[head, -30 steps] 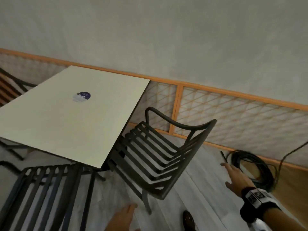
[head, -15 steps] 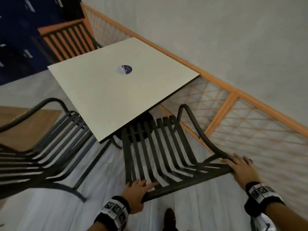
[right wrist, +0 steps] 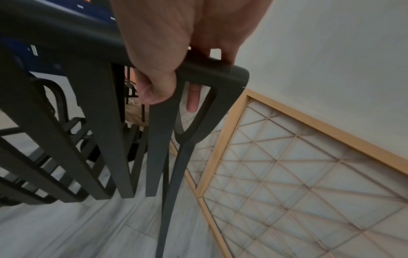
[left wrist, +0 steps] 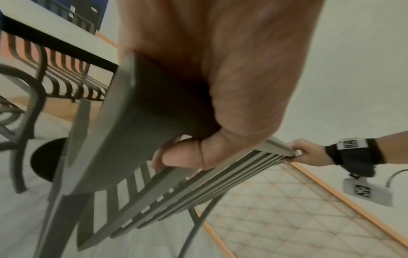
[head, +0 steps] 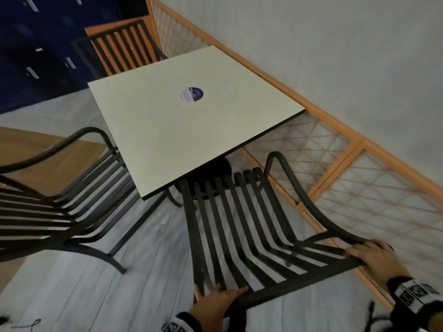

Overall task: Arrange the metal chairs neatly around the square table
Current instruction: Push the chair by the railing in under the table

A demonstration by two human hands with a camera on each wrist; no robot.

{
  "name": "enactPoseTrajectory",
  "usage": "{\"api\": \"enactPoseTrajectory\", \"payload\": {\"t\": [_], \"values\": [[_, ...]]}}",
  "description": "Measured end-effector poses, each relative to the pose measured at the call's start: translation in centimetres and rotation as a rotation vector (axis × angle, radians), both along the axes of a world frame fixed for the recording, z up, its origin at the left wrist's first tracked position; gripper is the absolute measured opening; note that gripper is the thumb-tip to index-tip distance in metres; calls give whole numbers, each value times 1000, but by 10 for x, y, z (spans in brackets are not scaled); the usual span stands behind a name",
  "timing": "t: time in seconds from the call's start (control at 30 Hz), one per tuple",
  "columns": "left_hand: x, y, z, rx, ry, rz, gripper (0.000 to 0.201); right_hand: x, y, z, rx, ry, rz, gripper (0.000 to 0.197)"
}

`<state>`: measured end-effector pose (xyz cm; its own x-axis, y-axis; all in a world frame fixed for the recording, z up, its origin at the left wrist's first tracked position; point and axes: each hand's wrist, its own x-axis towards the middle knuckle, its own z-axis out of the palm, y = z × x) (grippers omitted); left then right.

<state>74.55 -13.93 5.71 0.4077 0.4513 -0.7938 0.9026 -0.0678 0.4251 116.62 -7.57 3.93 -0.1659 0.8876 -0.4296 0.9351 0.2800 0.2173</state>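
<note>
A dark slatted metal chair (head: 239,224) faces the near side of the square cream table (head: 191,121), its seat front tucked just under the table edge. My left hand (head: 215,300) grips the left end of the chair's top rail (left wrist: 143,111), thumb curled beneath. At the rail's right corner (right wrist: 212,69) my right hand (head: 374,257) grips it, fingers wrapped over. A second dark chair (head: 60,207) stands at the table's left side. A third chair (head: 124,46) stands at the far side.
An orange-framed lattice panel (head: 359,188) runs along the grey wall close to the right of the held chair. The table's round black base (head: 208,173) sits under the top. Pale plank floor (head: 107,295) lies between the chairs. A cable (head: 28,324) lies at the lower left.
Both hands went from hanging free near the chair to gripping its top rail. The view swung round so I stand behind the chair, which now faces the table squarely.
</note>
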Motion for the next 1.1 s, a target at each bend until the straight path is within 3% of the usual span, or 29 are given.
{"api": "enactPoseTrajectory", "payload": {"t": [0.17,0.27,0.47,0.53,0.63,0.67,0.73,0.83,0.93,0.97,1.1], "values": [[51,6,-2,-185,65,25,48,29,18,2,1,-10,-36,67],[65,12,-6,-190,42,48,45,34,38,-1,24,36,-126,59],[85,34,-2,-276,78,174,47,29,85,10,14,-4,-142,46],[90,45,7,-313,88,234,66,28,96,13,-9,8,-168,47],[93,59,32,-347,111,316,126,21,111,20,-39,9,-194,45],[94,64,37,-354,126,331,134,19,116,21,-49,4,-192,44],[98,73,42,-375,144,371,117,17,125,22,-45,25,-193,39],[101,85,37,-360,156,379,117,18,142,20,-2,64,-204,35],[101,89,16,-206,67,289,55,19,164,17,15,-37,-156,38],[99,90,8,-146,18,262,52,19,173,15,20,-45,-159,37],[85,101,5,-5,-119,185,84,18,208,9,7,-73,-164,36]]}}
